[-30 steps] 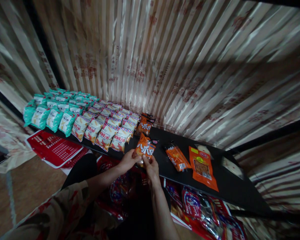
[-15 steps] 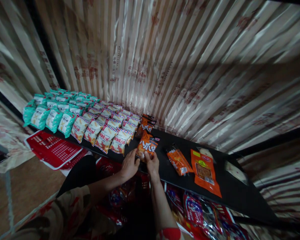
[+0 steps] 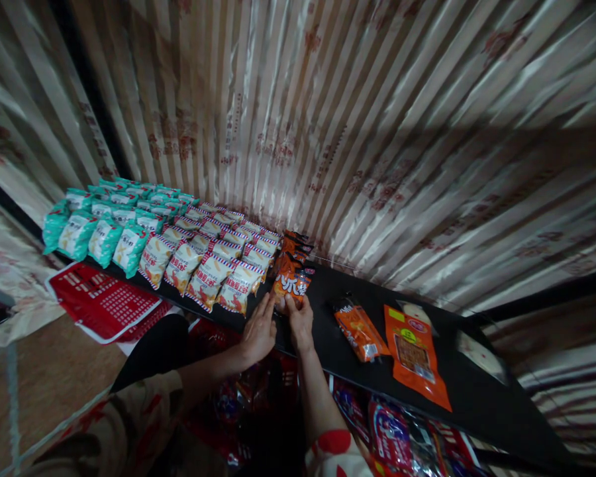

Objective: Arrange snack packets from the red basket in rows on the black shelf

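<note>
An orange snack bag (image 3: 291,283) stands tilted on the black shelf (image 3: 322,324), in front of other orange bags (image 3: 296,246) of the same look. My right hand (image 3: 300,321) grips its lower edge, the thumb on the front and the other fingers partly hidden. At the bag's lower left, the stretched fingers of my left hand (image 3: 259,331) touch its side. Just left of it are rows of white snack bags (image 3: 207,278) with striped tops.
Rows of teal bags (image 3: 102,238) fill the shelf's left end. To the right lie an orange packet (image 3: 360,328), a larger orange pouch (image 3: 414,354) and a pale flat packet (image 3: 481,354). Below are a red basket (image 3: 104,301) and shiny packages (image 3: 397,430). A pleated curtain (image 3: 288,119) hangs behind.
The orange bag has gone slightly back, closer to the orange bags behind it, with my right hand on it. My left fingers have straightened against its side. The view has shifted a little.
</note>
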`<action>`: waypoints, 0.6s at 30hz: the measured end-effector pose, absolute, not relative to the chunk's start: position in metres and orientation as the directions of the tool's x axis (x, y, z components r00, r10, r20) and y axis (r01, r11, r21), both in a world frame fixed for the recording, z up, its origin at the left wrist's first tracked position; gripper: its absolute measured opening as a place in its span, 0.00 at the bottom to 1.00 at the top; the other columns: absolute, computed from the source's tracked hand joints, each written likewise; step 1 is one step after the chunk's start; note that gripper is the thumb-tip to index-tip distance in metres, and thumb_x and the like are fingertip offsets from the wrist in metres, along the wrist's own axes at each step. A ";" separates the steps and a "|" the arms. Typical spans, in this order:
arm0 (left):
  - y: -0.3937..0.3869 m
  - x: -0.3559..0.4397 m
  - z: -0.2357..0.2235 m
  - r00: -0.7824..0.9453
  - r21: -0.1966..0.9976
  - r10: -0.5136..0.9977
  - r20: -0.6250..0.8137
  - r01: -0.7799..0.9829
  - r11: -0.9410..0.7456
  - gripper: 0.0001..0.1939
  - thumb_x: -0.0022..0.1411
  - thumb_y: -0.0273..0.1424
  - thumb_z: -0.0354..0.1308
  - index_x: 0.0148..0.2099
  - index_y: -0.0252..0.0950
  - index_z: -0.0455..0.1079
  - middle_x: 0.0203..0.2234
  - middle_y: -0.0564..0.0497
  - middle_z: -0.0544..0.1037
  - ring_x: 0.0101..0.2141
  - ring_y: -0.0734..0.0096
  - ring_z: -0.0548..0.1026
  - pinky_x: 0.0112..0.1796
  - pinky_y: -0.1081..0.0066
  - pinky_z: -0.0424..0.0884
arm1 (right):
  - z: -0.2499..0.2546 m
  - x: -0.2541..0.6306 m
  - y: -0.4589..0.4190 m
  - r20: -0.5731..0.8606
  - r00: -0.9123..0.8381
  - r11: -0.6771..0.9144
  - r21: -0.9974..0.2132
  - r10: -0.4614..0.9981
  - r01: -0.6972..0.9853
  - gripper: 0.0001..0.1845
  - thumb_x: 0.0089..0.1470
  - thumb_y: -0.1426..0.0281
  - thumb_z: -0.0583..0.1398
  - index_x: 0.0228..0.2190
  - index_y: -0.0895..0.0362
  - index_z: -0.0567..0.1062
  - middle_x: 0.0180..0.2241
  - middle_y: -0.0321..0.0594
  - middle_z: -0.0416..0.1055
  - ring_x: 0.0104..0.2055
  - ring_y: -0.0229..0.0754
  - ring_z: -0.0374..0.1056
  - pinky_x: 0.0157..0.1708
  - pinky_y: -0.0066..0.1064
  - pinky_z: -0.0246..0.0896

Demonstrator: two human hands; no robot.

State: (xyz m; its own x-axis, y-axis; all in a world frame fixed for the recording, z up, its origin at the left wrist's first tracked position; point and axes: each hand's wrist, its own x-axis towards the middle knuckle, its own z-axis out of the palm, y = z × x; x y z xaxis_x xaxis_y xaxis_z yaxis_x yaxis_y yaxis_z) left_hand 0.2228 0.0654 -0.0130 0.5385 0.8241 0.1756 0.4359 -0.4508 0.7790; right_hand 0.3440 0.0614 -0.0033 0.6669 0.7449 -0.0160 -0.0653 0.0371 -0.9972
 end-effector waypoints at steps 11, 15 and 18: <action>0.080 0.227 -0.017 0.519 0.771 0.834 0.187 0.448 -0.452 0.32 0.55 0.22 0.46 0.64 0.31 0.48 0.63 0.42 0.48 0.62 0.62 0.48 0.60 0.60 0.52 | -0.013 0.353 0.079 0.063 0.632 0.066 -0.998 0.772 0.018 0.22 0.43 0.58 0.62 0.40 0.56 0.70 0.36 0.38 0.72 0.38 0.42 0.68 0.42 0.34 0.62; 0.082 0.228 -0.018 0.512 0.766 0.837 0.192 0.455 -0.453 0.33 0.55 0.22 0.46 0.64 0.31 0.48 0.63 0.42 0.48 0.62 0.62 0.48 0.60 0.60 0.52 | -0.018 0.356 0.082 0.130 0.719 -0.041 -0.976 0.683 0.215 0.22 0.41 0.56 0.62 0.36 0.56 0.73 0.38 0.41 0.68 0.40 0.43 0.65 0.44 0.33 0.59; 0.083 0.228 -0.019 0.514 0.756 0.832 0.207 0.456 -0.470 0.33 0.55 0.22 0.45 0.64 0.31 0.47 0.63 0.42 0.48 0.62 0.63 0.47 0.60 0.60 0.51 | -0.022 0.358 0.084 0.170 0.737 -0.104 -0.945 0.654 0.310 0.23 0.41 0.54 0.61 0.36 0.57 0.73 0.42 0.44 0.63 0.44 0.45 0.62 0.47 0.34 0.56</action>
